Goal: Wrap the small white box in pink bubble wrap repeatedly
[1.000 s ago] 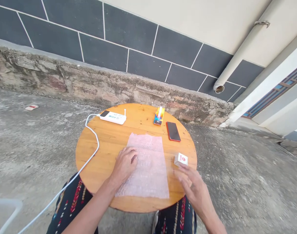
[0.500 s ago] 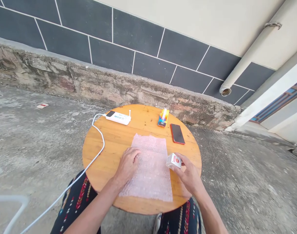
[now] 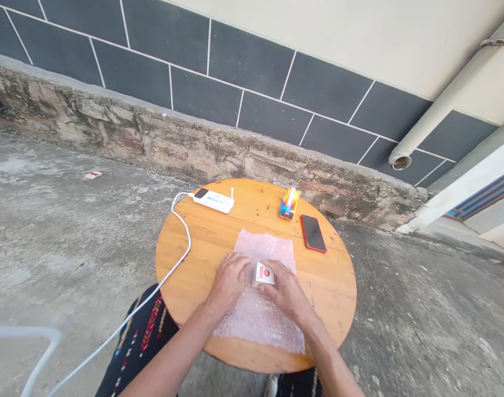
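Observation:
A sheet of pinkish bubble wrap lies flat on the round wooden table. Over the middle of the sheet is a small white box with a red print. My right hand grips this box from its right side, between thumb and fingers. On the sheet's left part rests my left hand, its fingers apart and slightly curved, close to the box's left side and holding nothing.
At the table's back left lies a white power strip with a white cable running off the left edge. A yellow and blue tape dispenser and a red-edged phone are at the back right. A stone-based wall stands behind.
My right hand has carried the box leftward, from beside the sheet's right edge to over its middle. My left hand stays on the sheet. The view has shifted slightly.

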`<state>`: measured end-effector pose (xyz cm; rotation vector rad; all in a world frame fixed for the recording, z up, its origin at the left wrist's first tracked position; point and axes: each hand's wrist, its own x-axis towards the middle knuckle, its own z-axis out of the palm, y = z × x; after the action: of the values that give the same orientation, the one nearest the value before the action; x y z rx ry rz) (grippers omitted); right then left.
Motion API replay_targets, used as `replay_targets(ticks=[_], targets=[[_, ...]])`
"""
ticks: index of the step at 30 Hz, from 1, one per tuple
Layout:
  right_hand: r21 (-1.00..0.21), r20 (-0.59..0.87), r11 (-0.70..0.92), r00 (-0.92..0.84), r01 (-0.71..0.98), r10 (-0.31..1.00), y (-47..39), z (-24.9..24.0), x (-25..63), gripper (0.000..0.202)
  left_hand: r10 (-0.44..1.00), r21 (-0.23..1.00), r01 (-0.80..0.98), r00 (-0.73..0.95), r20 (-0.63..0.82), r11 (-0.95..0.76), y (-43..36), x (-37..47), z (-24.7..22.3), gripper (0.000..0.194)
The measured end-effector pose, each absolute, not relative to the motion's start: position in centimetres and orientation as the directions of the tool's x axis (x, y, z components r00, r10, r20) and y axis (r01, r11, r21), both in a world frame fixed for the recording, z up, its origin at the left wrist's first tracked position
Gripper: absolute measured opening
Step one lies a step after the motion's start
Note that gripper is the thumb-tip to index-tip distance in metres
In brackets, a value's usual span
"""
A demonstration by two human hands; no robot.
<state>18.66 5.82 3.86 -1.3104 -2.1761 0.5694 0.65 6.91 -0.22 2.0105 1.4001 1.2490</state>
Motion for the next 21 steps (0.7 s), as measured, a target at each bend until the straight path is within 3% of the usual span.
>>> replay_targets(ticks=[21], targets=[[-0.523,0.222,0.432,-0.372,0.735,0.901,5.43,3.84,18.76,0.052,0.882,0.704,0.56,0.111,0.458,-0.436,6.95,0.64,-0.31,0.034]])
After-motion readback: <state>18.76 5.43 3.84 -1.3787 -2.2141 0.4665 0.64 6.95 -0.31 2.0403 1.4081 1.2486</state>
